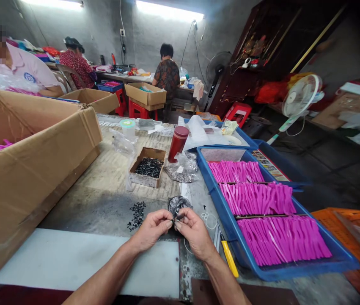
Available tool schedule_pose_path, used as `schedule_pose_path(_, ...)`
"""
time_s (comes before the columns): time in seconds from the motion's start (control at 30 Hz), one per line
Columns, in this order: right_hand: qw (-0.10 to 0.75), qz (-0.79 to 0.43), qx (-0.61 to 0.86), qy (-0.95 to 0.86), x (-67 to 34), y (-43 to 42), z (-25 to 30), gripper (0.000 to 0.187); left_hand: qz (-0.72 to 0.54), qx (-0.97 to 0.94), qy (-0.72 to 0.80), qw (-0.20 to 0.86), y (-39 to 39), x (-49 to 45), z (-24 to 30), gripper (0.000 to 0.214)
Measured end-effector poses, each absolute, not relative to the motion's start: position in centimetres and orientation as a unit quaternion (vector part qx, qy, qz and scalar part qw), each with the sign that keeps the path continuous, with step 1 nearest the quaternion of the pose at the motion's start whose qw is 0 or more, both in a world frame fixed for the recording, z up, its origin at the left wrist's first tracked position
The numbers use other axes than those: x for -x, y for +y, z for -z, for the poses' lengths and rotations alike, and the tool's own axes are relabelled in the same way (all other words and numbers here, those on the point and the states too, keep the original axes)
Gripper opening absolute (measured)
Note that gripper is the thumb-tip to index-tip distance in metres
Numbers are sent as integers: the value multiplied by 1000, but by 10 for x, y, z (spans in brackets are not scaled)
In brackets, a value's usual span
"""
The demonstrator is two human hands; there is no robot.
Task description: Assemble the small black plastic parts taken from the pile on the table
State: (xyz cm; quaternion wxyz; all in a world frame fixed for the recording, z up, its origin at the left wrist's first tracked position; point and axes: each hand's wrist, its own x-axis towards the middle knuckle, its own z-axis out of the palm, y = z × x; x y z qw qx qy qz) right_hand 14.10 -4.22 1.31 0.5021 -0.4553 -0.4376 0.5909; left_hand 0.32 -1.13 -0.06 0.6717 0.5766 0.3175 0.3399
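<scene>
My left hand [156, 228] and my right hand [194, 231] meet above the table, thumbs and forefingers pinched together. Between the fingertips is a small black part, mostly hidden, so its exact kind does not show. Just beyond my hands lies a black plastic bag [178, 204], its contents unclear. To the left of the fingers is a loose pile of small black pieces [137, 213]. A white board [103, 258] lies flat under my left forearm.
A small cardboard box [144, 181] holds black pins. At right stands a blue tray [252, 264] with rows of magenta strips [281, 241]; a yellow-handled screwdriver [229, 258] lies beside it. A red canister [178, 142] stands behind. A big cardboard box [37, 169] fills the left. Several people sit farther back.
</scene>
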Motion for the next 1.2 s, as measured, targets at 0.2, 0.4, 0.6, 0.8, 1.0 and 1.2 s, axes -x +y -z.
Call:
schedule_pose_path(0.2,502,-611,443,-421,-142,-42,-10,13,-337,-591,321,660,-12,-3,-2,16)
schedule_pose_path(0.4,499,-619,445,-412,-142,-42,-11,15,-337,-606,330,641,-12,-4,-4,15)
schedule_pose_path(0.6,496,-621,448,-408,-142,-41,-10,16,-338,-597,332,647,-12,-4,-5,16)
schedule_pose_path(0.8,499,-603,467,-412,-143,-43,-9,19,-342,-558,365,662,-13,-4,-1,18)
schedule_pose_path(1.0,508,-558,509,-414,-155,-49,-7,19,-380,-581,438,572,7,6,-36,16)
schedule_pose_path(1.2,507,-537,536,-409,-159,-54,-6,21,-363,-690,573,253,84,27,-65,16)
